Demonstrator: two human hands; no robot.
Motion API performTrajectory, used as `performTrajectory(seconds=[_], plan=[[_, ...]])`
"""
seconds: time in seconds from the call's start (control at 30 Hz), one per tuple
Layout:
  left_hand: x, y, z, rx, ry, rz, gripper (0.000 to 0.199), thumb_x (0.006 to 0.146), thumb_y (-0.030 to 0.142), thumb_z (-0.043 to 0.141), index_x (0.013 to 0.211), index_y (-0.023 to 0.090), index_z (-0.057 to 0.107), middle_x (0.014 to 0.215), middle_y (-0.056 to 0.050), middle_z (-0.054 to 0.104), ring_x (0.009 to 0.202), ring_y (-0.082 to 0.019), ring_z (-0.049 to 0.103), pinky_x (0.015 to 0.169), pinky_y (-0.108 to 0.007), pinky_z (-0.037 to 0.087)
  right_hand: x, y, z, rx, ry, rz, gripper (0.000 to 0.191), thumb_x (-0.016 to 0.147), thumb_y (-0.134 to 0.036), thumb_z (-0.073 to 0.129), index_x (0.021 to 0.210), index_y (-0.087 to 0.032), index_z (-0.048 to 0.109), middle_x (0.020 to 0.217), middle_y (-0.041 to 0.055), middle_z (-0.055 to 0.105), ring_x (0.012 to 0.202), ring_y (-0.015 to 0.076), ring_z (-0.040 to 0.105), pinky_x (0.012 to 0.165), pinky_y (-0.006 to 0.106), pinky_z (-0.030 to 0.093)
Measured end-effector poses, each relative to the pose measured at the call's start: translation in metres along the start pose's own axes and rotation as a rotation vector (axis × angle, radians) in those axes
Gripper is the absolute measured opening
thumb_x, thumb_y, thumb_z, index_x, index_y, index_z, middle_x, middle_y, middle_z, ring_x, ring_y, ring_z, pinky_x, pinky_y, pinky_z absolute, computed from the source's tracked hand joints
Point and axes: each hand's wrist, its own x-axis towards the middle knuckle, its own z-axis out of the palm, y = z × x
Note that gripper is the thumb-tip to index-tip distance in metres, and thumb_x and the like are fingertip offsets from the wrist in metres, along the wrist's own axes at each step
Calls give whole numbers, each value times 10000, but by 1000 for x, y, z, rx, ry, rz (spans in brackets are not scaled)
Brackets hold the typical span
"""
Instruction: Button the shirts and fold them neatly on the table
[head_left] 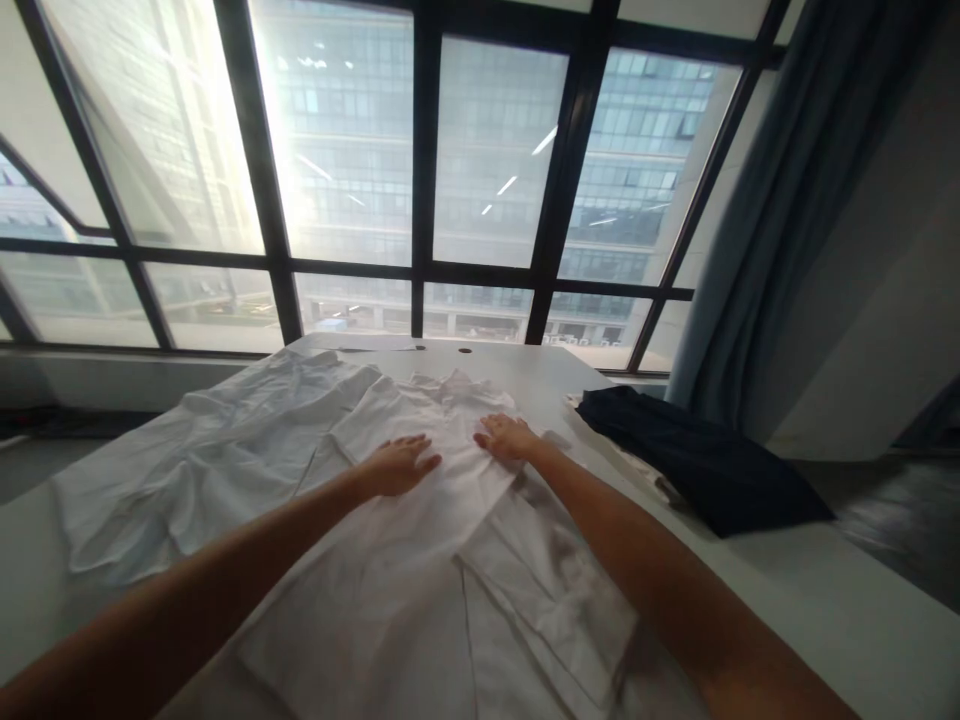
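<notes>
A white collared shirt (420,560) lies spread out in front of me, its collar at the far end and a sleeve folded down along the right side. My left hand (399,466) rests flat on the upper left of the shirt, fingers stretched out. On the upper right, near the collar, my right hand (505,438) lies with its fingers extended on the cloth. Neither hand grips anything. Another white garment (217,450), wrinkled, is spread to the left, touching the shirt's left edge.
The white table (810,580) carries the garments. Dark navy folded cloth (697,450) sits at the right edge over lighter fabric. Large dark-framed windows (491,160) stand behind the table, and a blue-grey curtain (780,210) hangs at the right.
</notes>
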Motion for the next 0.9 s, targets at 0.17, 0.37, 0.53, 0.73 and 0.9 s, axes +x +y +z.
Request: performTrajectory(seconds=[0.17,0.37,0.53,0.73,0.9], plan=[[-42,13,18,25,25,121,687,951,631,216,1515,241,271,1591,-63,175,1473,-243,122,1171,-487,107,-14,-1,12,55,1,71,694,968,-598,142,1538,-205,193,1610,67,99,1474,247,81,1158,527,68],[-38,11,10,79,51,168,636,981,560,233,1506,208,297,1579,-102,209,1464,-250,160,1164,-486,148,-43,-13,14,86,-27,-3,761,943,-650,100,1545,-189,169,1610,70,80,1477,237,63,1162,515,58],[-65,36,-2,146,116,326,558,1005,488,229,1467,214,378,1554,-101,287,1456,-235,202,1172,-494,116,-79,-17,17,9,165,-38,675,978,-563,141,1528,-185,247,1599,74,154,1474,222,92,1169,478,33],[-117,59,9,25,10,381,622,986,573,216,1508,244,292,1565,-74,254,1451,-204,219,1176,-422,162,-122,-28,25,2,182,-79,663,975,-550,216,1487,-150,344,1559,119,278,1441,244,221,1153,465,137],[-144,59,10,29,37,273,632,984,577,199,1498,228,319,1563,-79,258,1457,-204,197,1181,-427,127,-153,-45,29,-27,272,-102,602,980,-505,271,1464,-166,386,1554,106,294,1437,233,229,1161,455,99]])
